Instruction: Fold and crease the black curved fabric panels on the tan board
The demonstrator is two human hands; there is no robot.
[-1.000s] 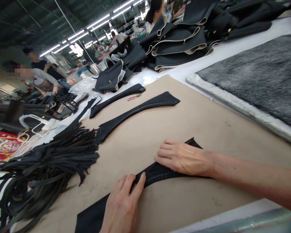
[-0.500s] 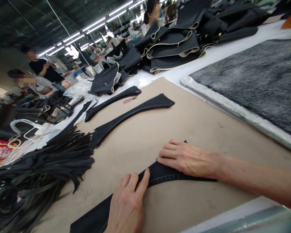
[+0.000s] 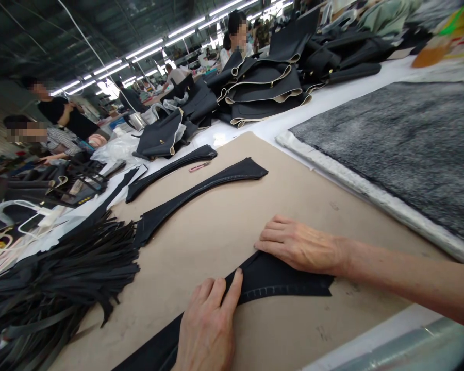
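Observation:
A curved black strip of leather-like material (image 3: pixel 282 283), with white tick marks along its inner curve, lies across the tan board (image 3: pixel 351 330). My left hand (image 3: pixel 212 319) is bent over the middle of this strip, with the thumb pressed on its top and the fingers at the far edge. Around the strip's wide right end, the fingers of my right hand (image 3: pixel 294 245) are held together and curled at the far edge. Some fingertips are hidden. Beyond them lie a stack of similar curved strips (image 3: pixel 201 188) and another curved black stack (image 3: pixel 170 167).
Many narrow black strips (image 3: pixel 69 278) are heaped at left. A small pink-handled tool (image 3: pixel 199 166) lies between the curved stacks. Black bag-like pieces (image 3: pixel 263 93) are piled at the back. A grey fuzzy slab (image 3: pixel 390 144) stands at right. Several people are farther back.
My right hand has shifted slightly away from me, toward the strip's far edge, baring more of its wide right end. My left hand stays on the strip. The camera view has shifted slightly.

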